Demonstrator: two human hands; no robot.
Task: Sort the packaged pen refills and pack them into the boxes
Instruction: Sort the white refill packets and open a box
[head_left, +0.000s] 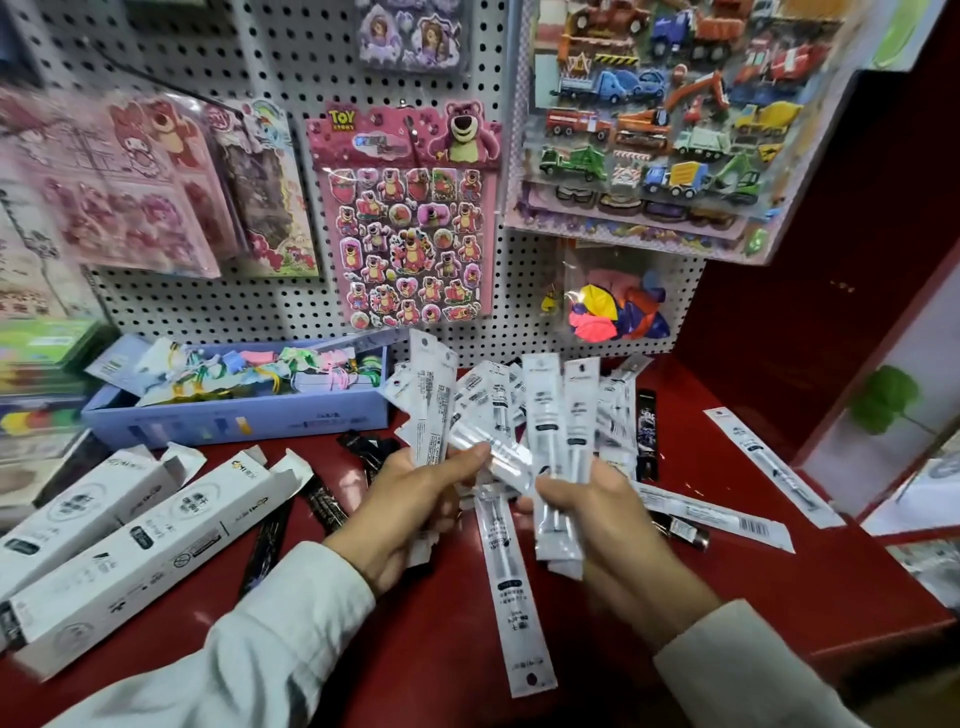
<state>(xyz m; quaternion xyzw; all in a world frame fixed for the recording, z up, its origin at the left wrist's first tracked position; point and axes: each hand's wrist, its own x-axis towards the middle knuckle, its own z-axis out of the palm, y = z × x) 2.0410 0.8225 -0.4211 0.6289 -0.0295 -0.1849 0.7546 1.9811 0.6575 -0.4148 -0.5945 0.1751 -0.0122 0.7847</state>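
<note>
both hands (415, 493) (587, 506) grip fans of white refill packets (545, 410); two open white boxes (130, 551) lie left.

Pink bear sticker sheet (410, 218) hangs on white pegboard (291, 62).

Pink bear sticker sheet (410, 218) — "TOY STORY".

I see bare red table (441, 649) between the two sleeves, an open lane toward me. White boxes (119, 545) block the left; the blue tray (234, 415) closes the left rear. Loose refill packets (717, 514) litter the right. The pegboard (249, 301) walls off the back.
</note>
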